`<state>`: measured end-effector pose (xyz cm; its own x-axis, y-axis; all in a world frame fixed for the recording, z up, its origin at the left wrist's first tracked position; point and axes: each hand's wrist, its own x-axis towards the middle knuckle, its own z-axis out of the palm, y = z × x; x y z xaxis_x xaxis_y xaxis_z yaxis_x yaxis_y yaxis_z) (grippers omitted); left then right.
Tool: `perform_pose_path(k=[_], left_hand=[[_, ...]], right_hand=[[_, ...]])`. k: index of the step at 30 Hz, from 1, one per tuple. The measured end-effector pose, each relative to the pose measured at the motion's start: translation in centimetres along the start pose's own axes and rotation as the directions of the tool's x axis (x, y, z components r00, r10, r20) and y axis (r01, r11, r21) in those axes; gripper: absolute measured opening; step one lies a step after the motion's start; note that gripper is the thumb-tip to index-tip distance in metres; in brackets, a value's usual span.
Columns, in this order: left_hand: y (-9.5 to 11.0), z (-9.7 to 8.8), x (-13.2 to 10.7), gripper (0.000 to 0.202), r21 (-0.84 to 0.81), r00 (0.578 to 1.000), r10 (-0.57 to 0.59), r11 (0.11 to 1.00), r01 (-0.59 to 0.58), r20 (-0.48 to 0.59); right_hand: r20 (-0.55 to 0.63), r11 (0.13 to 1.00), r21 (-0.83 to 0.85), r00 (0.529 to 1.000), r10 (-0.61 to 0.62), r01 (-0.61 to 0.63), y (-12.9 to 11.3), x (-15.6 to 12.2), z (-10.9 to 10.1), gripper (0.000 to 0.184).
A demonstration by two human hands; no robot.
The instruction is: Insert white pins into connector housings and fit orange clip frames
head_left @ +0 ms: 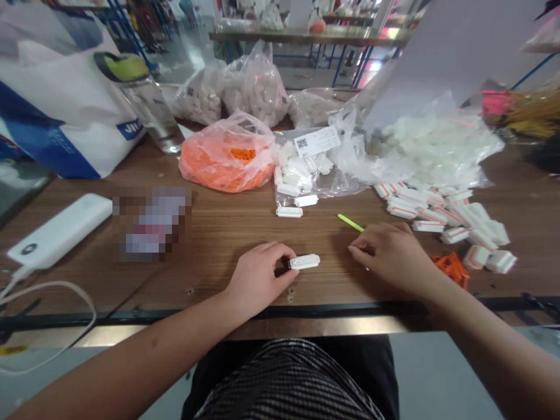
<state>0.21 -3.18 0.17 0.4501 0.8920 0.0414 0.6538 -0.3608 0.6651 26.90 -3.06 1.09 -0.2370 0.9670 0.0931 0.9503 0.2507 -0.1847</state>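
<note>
My left hand (261, 275) rests on the wooden table (219, 233) and pinches one end of a small white plastic connector (304, 262) that lies flat. My right hand (390, 254) is curled, knuckles up, close to the right of the connector, and grips a thin yellow-green stick (350, 222) whose tip pokes out behind the fingers. The two hands are a short gap apart.
White connectors with orange inserts (446, 219) are heaped at the right, and orange pieces (450, 266) lie by my right wrist. Behind stand an orange bag (227, 157), clear bags of white parts (301, 166), a water bottle (149, 105), a white-blue bag (61, 99) and a power bank (61, 230).
</note>
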Motion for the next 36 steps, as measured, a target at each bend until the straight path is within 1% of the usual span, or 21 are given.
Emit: perform_pose_path(k=[3, 5, 7, 9, 12, 15, 19, 21, 22, 25, 27, 32, 36], left_hand=[[0.0, 0.0, 0.0, 0.009, -0.003, 1.0, 0.013, 1.0, -0.013, -0.008], [-0.1, 0.0, -0.1, 0.009, -0.003, 1.0, 0.02, 1.0, -0.02, -0.012], [-0.1, 0.0, -0.1, 0.009, -0.004, 1.0, 0.023, 1.0, -0.023, -0.011], [-0.1, 0.0, -0.1, 0.009, -0.008, 1.0, 0.023, 1.0, -0.023, -0.011], [-0.1, 0.0, 0.0, 0.009, -0.007, 1.0, 0.021, 1.0, -0.021, -0.011], [0.0, 0.0, 0.0, 0.009, -0.009, 1.0, 0.02, 1.0, -0.02, -0.012], [0.1, -0.1, 0.0, 0.008, -0.01, 1.0, 0.007, 1.0, -0.007, -0.01], [0.2, -0.1, 0.0, 0.008, -0.007, 1.0, -0.001, 1.0, 0.001, -0.005], [0.2, -0.1, 0.0, 0.008, -0.005, 1.0, -0.005, 1.0, 0.005, -0.003], [0.1, -0.1, -0.1, 0.009, -0.005, 1.0, -0.006, 1.0, 0.006, -0.006], [0.0, 0.0, -0.1, 0.009, -0.009, 1.0, 0.002, 1.0, -0.002, -0.012], [-0.1, 0.0, -0.1, 0.009, -0.01, 1.0, 0.011, 1.0, -0.011, -0.011], [0.0, 0.0, 0.0, 0.01, -0.01, 1.0, 0.003, 1.0, -0.003, -0.004]], right_hand=[[0.013, 0.999, 0.032, 0.999, 0.038, -0.038, 0.2, 0.5, 0.1, 0.027], [0.037, 0.993, 0.094, 0.997, 0.072, -0.075, 0.7, 0.7, -0.1, 0.029], [0.043, 0.982, 0.169, 0.996, 0.074, -0.081, 1.3, 0.8, -0.3, 0.026], [0.035, 0.968, 0.25, 0.999, 0.011, -0.02, 1.9, 0.9, -0.5, 0.021], [0.043, 0.935, 0.332, 0.988, -0.147, 0.125, 2.6, 1.1, -0.4, 0.019], [0.074, 0.931, 0.297, 0.967, -0.243, 0.212, 3.1, 1.3, 0.0, 0.019], [0.103, 0.957, 0.175, 0.962, -0.252, 0.232, 2.7, 1.6, -0.1, 0.016], [0.135, 0.973, 0.101, 0.966, -0.219, 0.207, 2.0, 1.8, -0.5, 0.015], [0.158, 0.982, 0.079, 0.97, -0.183, 0.173, 1.7, 1.9, -0.7, 0.016], [0.235, 0.995, 0.102, 0.972, -0.034, 0.01, 1.1, 2.1, -1.2, 0.018], [0.268, 0.987, 0.14, 0.963, 0.035, -0.075, 1.1, 2.2, -1.3, 0.02], [0.309, 0.957, 0.244, 0.948, 0.076, -0.157, 1.7, 2.0, -1.4, 0.02], [0.286, 0.948, 0.278, 0.956, 0.071, -0.153, 1.7, 1.6, -1.3, 0.02]])
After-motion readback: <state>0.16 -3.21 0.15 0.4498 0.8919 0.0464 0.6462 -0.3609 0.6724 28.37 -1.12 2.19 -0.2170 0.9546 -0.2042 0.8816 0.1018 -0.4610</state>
